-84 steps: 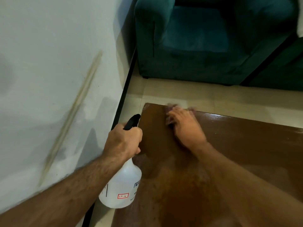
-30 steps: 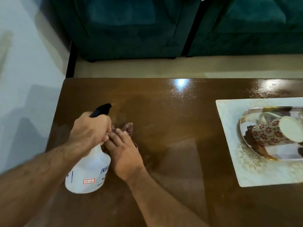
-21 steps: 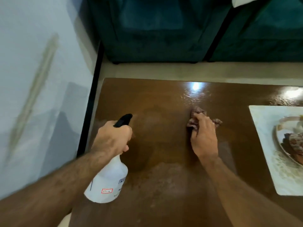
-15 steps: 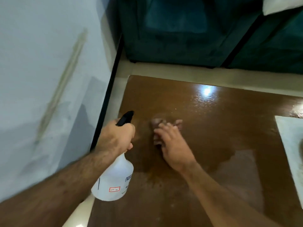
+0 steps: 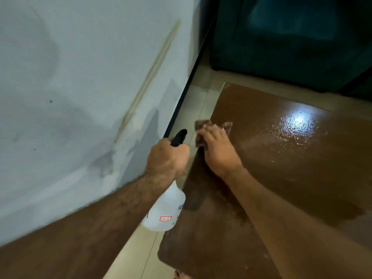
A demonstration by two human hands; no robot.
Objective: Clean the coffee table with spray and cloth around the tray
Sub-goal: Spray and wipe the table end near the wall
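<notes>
Right hand (image 5: 219,152) has slid the cloth (image 5: 203,125) to the table's (image 5: 281,168) left edge, fingers flat; left hand (image 5: 167,158) still grips the bottle (image 5: 164,210).

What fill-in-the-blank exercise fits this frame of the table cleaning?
1. The left hand grips the ____ bottle.
2. The right hand presses the cloth at the table's ____ edge.
3. Behind the table stands a ____ sofa.

Missing words: spray; left; teal
</notes>
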